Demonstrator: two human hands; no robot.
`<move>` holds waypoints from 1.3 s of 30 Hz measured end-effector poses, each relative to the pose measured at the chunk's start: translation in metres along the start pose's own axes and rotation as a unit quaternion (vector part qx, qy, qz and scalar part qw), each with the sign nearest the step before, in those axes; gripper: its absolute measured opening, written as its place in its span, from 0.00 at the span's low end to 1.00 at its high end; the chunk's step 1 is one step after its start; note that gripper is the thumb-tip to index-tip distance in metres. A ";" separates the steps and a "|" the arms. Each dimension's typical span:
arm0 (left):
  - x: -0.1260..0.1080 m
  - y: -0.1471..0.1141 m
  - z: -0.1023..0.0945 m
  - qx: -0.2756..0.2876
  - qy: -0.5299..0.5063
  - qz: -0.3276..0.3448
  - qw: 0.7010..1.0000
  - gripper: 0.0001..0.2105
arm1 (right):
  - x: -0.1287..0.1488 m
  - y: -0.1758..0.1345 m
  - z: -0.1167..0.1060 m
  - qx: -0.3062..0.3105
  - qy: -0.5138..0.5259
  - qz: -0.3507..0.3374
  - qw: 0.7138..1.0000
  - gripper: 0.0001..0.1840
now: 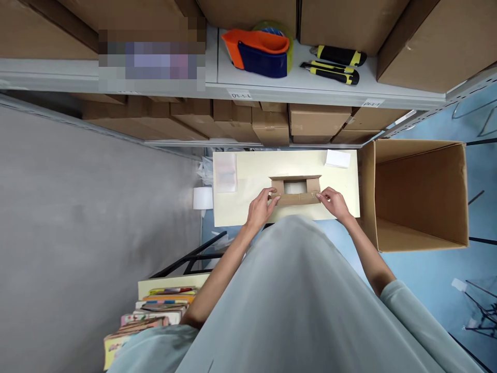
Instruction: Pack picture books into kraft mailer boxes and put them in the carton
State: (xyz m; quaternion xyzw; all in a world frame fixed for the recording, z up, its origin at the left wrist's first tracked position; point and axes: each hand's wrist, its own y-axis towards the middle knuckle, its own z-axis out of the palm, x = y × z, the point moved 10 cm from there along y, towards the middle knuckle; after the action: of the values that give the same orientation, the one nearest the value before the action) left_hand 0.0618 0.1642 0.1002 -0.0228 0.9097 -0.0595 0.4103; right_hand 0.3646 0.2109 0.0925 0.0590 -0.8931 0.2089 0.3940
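A small brown cardboard box point(295, 187) lies on a pale yellow table point(248, 207), its top open with something white inside. My left hand point(261, 206) pinches the near flap at the box's left corner. My right hand point(333, 202) pinches the same flap at the right corner. Both arms reach forward over my grey garment, which hides the table's near edge.
A large open carton point(419, 194) lies on its side right of the table. A clear bag point(225, 172) and white pad point(337, 158) lie on the table. On the shelf above sit a tape dispenser point(259, 49) and two utility knives point(336, 65). Stacked books point(155, 313) at lower left.
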 end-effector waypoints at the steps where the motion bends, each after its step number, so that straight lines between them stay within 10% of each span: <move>1: 0.006 0.002 0.002 -0.013 -0.002 -0.016 1.000 0.17 | -0.007 0.004 0.001 -0.001 0.009 0.028 1.000 0.26; 7: 0.015 0.015 -0.002 -0.049 -0.048 -0.017 0.998 0.49 | -0.007 0.020 -0.008 -0.032 0.070 0.012 0.997 0.53; 15: 0.005 0.008 -0.004 0.020 -0.042 0.021 0.999 0.14 | 0.013 0.014 -0.005 0.007 -0.014 -0.086 0.996 0.19; 24: 0.026 0.016 0.026 -0.010 -0.147 -0.128 0.981 0.13 | 0.000 0.012 0.011 -0.011 0.025 -0.013 1.000 0.25; 39: 0.010 0.001 0.060 0.003 -0.247 -0.168 0.954 0.13 | -0.006 -0.022 -0.014 -0.051 -0.047 0.039 0.997 0.25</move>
State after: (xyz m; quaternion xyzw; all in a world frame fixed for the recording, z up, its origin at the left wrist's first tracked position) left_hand 0.0999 0.1593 0.0532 -0.1886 0.7628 -0.1225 0.6062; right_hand 0.3839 0.1967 0.1042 0.0133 -0.9219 0.1751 0.3454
